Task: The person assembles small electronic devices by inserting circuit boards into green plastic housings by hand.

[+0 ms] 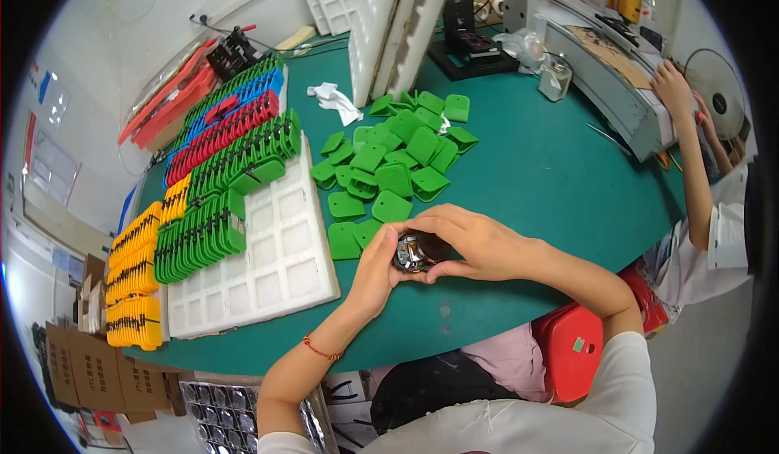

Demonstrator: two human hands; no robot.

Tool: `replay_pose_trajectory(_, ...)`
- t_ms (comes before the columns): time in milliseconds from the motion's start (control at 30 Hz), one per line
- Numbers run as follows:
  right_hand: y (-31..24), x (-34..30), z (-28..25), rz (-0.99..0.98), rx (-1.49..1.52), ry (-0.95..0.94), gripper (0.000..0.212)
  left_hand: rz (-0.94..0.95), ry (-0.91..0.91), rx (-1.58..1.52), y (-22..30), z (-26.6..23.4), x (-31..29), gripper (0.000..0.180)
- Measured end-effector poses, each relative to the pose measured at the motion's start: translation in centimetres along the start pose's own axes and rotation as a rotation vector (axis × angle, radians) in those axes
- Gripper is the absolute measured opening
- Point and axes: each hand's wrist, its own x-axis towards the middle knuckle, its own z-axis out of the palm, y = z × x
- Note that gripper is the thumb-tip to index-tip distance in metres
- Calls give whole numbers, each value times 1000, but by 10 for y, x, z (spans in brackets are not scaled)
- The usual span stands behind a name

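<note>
Above the near part of the green table, both of my hands hold a small round black part [412, 254] with a shiny, metallic-looking inside facing up. My left hand [375, 274] wraps its lower left side, thumb along the edge. My right hand [479, 243] curls over it from the right, with the fingers across the far side and the thumb at the near edge. Just beyond my hands lies a loose heap of green plastic covers [394, 180]; a few flat ones sit right next to my left hand.
At left a white gridded foam tray [280, 271] carries rows of green, yellow, red and blue pieces [134, 320]. White foam panels [375, 32] stand at the back. A glass bottle [556, 77] and crumpled tissue [334, 101] lie beyond. Another person's arm [690, 154] works at the right by a grey machine.
</note>
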Motion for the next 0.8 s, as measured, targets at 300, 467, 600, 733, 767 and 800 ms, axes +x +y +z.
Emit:
replay_pose_trajectory(300,12,-9,7,72,-35,-11,51,-27,67,-148,4,-5,-3,42)
replay_pose_trajectory(467,17,-10,11,-20,-95,171,53,-11,6,-179,1,-4,-3,47)
replay_pose_trajectory(600,15,-9,12,-68,-126,192,51,1,-5,-234,0,2,-5,45)
replay_pose_trajectory(733,12,-8,12,-132,-183,254,47,41,-37,-91,4,3,-7,46)
replay_pose_trajectory(767,11,-8,12,-153,-180,254,47,40,-34,-92,2,1,-7,46)
replay_pose_trajectory(800,10,-8,13,-153,-178,252,47,50,-52,-76,-1,-2,-7,48)
